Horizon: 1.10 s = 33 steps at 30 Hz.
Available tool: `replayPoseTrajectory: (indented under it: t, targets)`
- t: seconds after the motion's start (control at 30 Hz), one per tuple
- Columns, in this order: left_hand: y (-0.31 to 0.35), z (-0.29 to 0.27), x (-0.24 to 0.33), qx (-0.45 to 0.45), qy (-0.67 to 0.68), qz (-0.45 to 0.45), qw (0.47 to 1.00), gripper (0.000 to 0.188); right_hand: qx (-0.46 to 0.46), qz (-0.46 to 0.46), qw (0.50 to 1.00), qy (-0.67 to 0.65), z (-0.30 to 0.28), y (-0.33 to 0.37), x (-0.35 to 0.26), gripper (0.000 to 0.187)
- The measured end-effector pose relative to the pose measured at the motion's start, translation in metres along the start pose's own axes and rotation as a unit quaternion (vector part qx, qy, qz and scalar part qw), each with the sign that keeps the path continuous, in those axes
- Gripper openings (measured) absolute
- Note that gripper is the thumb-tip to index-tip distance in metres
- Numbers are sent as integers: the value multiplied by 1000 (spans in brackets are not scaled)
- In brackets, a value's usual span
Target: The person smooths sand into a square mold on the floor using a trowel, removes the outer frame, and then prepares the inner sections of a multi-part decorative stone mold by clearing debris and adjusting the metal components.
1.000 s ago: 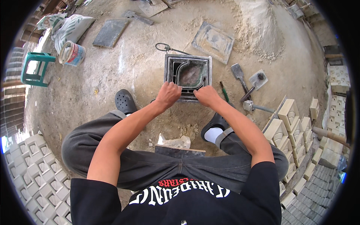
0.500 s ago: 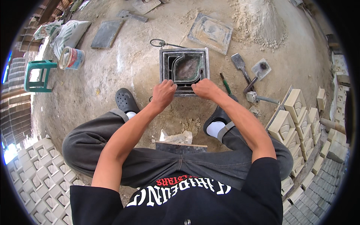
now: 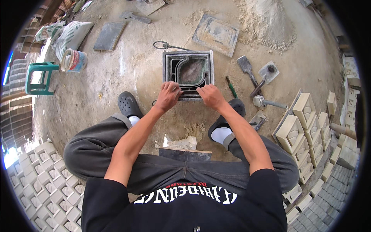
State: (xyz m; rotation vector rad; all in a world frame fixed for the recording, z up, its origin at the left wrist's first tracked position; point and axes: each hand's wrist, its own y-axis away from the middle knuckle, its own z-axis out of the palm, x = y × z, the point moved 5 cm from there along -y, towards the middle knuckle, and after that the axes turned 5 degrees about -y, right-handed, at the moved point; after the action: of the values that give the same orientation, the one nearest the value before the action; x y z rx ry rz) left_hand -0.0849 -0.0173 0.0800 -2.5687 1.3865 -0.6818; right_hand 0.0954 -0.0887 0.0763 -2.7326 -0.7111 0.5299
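Observation:
A square, dark metal block mould (image 3: 165, 66) stands on the floor between my feet. Inside its frame is a raised insert with a rounded corner, and its floor looks dusty and reddish grey. My left hand (image 3: 169, 95) is closed with bent fingers on the mould's near left part. On the near right part, my right hand (image 3: 210, 96) is curled in the same way. Exactly what the fingertips grip inside the frame is hidden. A looped metal handle (image 3: 166, 45) sticks out at the mould's far side.
To the right lie a flat-bladed tool (image 3: 246, 65), a hammer (image 3: 261, 101) and a green-handled tool (image 3: 231, 86). Cast blocks (image 3: 290, 130) are stacked at the right. A pale powder heap (image 3: 268, 23) rises behind. A bucket (image 3: 78, 61) and green stool (image 3: 42, 66) stand left.
Both hands stay on the mould's near side with only slight shifts of the fingers. My elbows have drawn inward a little, and the whole view has shifted slightly.

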Motion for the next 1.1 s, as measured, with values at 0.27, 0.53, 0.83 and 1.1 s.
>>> replayPoseTrajectory:
  t: [0.27, 0.53, 0.83, 1.1]
  targets:
    - [-4, 5, 1, 25, 56, 47, 997, 13, 33, 19, 999, -8, -1, 4, 3, 13]
    - [0, 6, -3, 42, 67, 38, 996, 13, 31, 18, 999, 22, 2, 5, 0, 15]
    - [1, 3, -3, 37, 70, 32, 996, 13, -2, 26, 1000, 4, -10, -8, -5, 12]
    - [-1, -4, -5, 53, 71, 28, 996, 12, -162, 19, 982, 91, -9, -27, -3, 7]
